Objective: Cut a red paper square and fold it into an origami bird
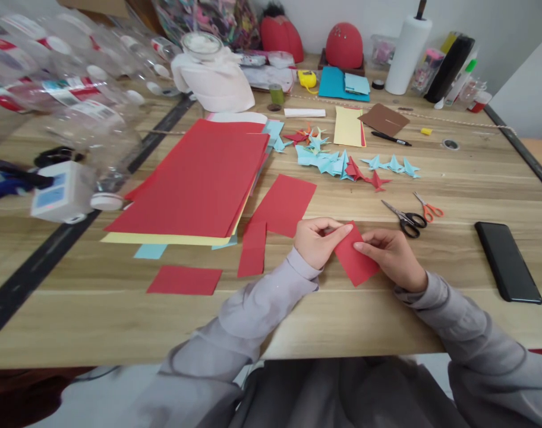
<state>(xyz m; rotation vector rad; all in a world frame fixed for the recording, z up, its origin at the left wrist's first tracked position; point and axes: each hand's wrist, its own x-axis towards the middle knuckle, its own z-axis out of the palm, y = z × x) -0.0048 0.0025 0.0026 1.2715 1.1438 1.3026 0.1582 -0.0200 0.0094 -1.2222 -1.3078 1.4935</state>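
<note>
A small folded piece of red paper rests on the wooden table in front of me. My left hand pinches its upper left edge with curled fingers. My right hand pinches its right edge, thumb on top. Just left of my hands lie cut red paper pieces and a red strip. Another red rectangle lies further left.
A stack of red sheets over yellow and blue ones lies to the left. Folded blue and red paper figures sit behind my hands. Black scissors, orange scissors and a phone lie right. Plastic bottles crowd the far left.
</note>
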